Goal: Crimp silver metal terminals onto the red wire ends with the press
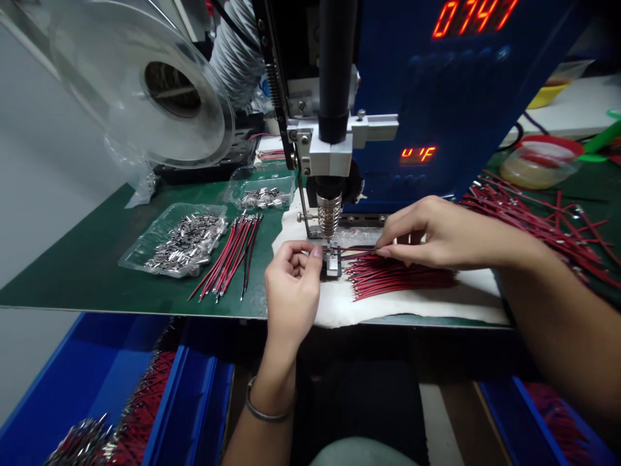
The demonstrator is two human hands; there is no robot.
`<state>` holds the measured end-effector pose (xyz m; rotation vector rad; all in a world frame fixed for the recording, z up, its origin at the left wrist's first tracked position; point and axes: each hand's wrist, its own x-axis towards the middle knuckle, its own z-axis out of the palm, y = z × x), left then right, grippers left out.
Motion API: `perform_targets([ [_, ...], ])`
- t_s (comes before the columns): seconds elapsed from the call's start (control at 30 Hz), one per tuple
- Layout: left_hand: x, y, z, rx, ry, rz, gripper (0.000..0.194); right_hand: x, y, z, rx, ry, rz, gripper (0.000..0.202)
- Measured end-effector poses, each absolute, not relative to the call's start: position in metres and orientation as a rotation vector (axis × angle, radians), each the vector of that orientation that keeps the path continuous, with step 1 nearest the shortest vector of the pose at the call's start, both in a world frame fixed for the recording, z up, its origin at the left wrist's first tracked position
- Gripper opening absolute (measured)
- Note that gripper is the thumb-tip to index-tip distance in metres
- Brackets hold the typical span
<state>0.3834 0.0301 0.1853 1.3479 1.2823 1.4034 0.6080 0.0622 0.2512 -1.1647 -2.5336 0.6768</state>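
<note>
**Hands at the fixture under the press tip**

Nearest me, below the tabletop (pixel 87 285) edge: blue bins (pixel 97 382), left one with red wires and metal parts in it, another bin low right.

My left hand (pixel 291 285) is curled nearly closed, thumb and fingertips pinched at the small metal fixture (pixel 332 264). Can't tell what part, if any, is between the fingers. Bracelet on that wrist.

My right hand (pixel 431 233) comes in from the right, fingers pinched closed on a thin wire (pixel 356 248) that runs left to the fixture. Hand sits just above the red wire bundle (pixel 398 275) lying on the white cloth (pixel 427 301).

Fixture is directly under the finned tip (pixel 329 217) of the machine head (pixel 334 65).

Left of the cloth: loose red/black wire bunch (pixel 230 252), then a clear tray of metal terminals (pixel 182 239), a second smaller tray (pixel 262 194) behind.

Right side: more red wires (pixel 538 220) spread over the green mat.

Farther back: clear reel (pixel 145 84) top left, blue control unit (pixel 460 97) with red digit readouts, a lidded container (pixel 541 162) far right.
</note>
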Motion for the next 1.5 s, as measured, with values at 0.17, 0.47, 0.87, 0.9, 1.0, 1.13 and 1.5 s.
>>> perform_targets([
  [0.17,0.383,0.031,0.184,1.347,1.280,1.403,0.019,0.597,0.062,0.244,-1.121,-2.487,0.613,0.016],
  [0.47,0.383,0.031,0.186,1.339,1.280,1.392,0.020,0.581,0.061,0.235,-1.002,-2.426,0.535,0.014],
  [0.87,0.383,0.031,0.184,1.364,1.244,1.403,0.019,0.561,0.059,0.220,-0.883,-2.343,0.376,0.018],
  [0.9,0.383,0.031,0.184,1.363,1.245,1.405,0.019,0.561,0.059,0.219,-0.868,-2.340,0.356,0.018],
  [1.0,0.383,0.031,0.184,1.358,1.251,1.408,0.019,0.561,0.059,0.216,-0.836,-2.333,0.277,0.018],
  [1.13,0.383,0.032,0.186,1.358,1.260,1.402,0.019,0.561,0.057,0.213,-0.839,-2.297,0.185,0.020],
  [1.5,0.383,0.030,0.185,1.351,1.262,1.412,0.018,0.557,0.051,0.211,-0.872,-2.229,0.142,0.015],
])
